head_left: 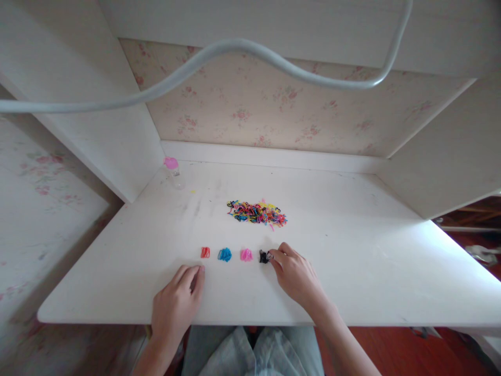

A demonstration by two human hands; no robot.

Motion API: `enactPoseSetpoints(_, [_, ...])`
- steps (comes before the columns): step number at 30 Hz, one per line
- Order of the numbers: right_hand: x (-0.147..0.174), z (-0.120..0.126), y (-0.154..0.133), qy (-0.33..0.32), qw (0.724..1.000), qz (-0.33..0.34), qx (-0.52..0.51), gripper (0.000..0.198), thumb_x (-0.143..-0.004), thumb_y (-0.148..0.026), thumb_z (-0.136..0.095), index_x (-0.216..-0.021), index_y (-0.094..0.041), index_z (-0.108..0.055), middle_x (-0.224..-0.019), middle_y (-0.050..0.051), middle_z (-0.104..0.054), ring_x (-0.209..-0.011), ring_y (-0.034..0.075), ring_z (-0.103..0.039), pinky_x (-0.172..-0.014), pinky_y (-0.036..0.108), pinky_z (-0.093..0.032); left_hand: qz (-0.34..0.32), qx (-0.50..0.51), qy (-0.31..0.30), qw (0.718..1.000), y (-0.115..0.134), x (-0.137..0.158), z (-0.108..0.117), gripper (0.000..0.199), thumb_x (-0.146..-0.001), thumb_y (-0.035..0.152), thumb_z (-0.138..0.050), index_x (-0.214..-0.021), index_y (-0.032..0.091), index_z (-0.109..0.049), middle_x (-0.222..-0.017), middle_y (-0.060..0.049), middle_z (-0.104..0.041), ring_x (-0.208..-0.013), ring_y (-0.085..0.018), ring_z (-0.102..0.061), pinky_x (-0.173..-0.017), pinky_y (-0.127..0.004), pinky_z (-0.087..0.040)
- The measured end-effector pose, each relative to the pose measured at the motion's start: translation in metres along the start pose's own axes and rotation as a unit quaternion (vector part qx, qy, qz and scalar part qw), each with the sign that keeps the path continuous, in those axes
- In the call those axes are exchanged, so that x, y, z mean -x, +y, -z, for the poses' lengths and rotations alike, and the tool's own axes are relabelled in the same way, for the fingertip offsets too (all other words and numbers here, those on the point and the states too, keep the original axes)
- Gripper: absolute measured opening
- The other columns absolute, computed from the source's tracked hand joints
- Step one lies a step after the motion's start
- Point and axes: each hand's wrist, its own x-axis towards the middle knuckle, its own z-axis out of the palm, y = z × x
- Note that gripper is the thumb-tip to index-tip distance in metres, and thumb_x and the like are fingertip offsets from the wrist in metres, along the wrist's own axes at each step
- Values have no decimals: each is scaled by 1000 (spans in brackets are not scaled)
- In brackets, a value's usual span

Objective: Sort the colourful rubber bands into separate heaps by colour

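Note:
My right hand (291, 269) pinches a black rubber band at the right side of a small pile of black rubber bands (263, 257). To the left of that pile, in a row, lie small piles of pink bands (246, 255), blue bands (224, 255) and red bands (205, 253). My left hand (180, 292) rests on the table just below the red pile, its fingers curled together with nothing visible in them. Beyond the row spreads a large mixed heap of coloured rubber bands (257, 212).
A clear bottle with a pink cap (172, 164) stands at the back left of the white table (352, 250). White panels flank the table on both sides. A thick white cable (242, 46) curves across the upper view. A yellow bit (192, 191) lies near the bottle.

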Motion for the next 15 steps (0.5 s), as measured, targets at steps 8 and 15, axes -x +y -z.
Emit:
enactPoseSetpoints(8, [-2,-3,6,10,1000,6,7,23,-94,-24,-45,-97,-28,-68,-92,1,-59,-77,12,-60,-62,23,-36,3,6,-5,1000,0,1,1,21,-90,37,-49,-88,24,-64,-86,3,-69,-62,-7,-60,-55,-21,-33])
enactPoseSetpoints(15, [-2,0,10,24,999,28,-18,26,-97,-26,-40,-99,-26,-66,-92,2,-58,-71,11,-58,-61,23,-37,-5,8,-1,1000,-2,-1,-2,20,-90,37,-49,-89,24,-64,-84,4,-68,-61,-7,-59,-54,-22,-33])
